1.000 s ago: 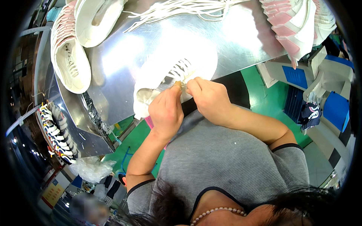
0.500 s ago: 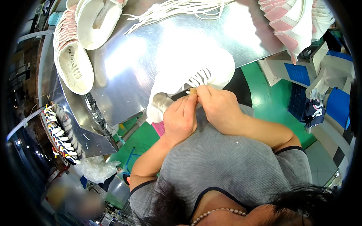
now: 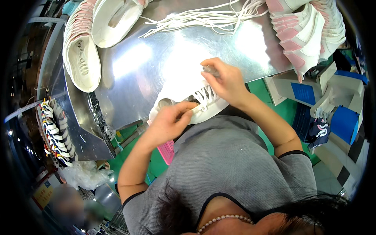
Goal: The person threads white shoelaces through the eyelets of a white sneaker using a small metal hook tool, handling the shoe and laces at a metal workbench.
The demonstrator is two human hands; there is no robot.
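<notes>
On the near edge of the metal table lies a white shoe upper (image 3: 211,112), its white laces (image 3: 205,96) crossing a dark gap. My left hand (image 3: 168,119) is closed at the upper's near side, thumb and fingers pinching its edge beside the laces. Just above the far side of the lacing, my right hand (image 3: 229,83) is closed round a small grey rod-like piece (image 3: 211,71); its exact kind does not show. Glare washes out much of the upper's far side.
A bundle of loose white laces (image 3: 203,20) lies at the back of the metal table (image 3: 117,105). White-and-pink uppers (image 3: 293,35) are stacked at back right, and more (image 3: 84,62) stand at left. A pink basket (image 3: 166,152) sits below the table edge.
My hands were together at the upper's near edge. Now my right hand has moved away and up over the far side, while my left has shifted slightly left, still at the upper.
</notes>
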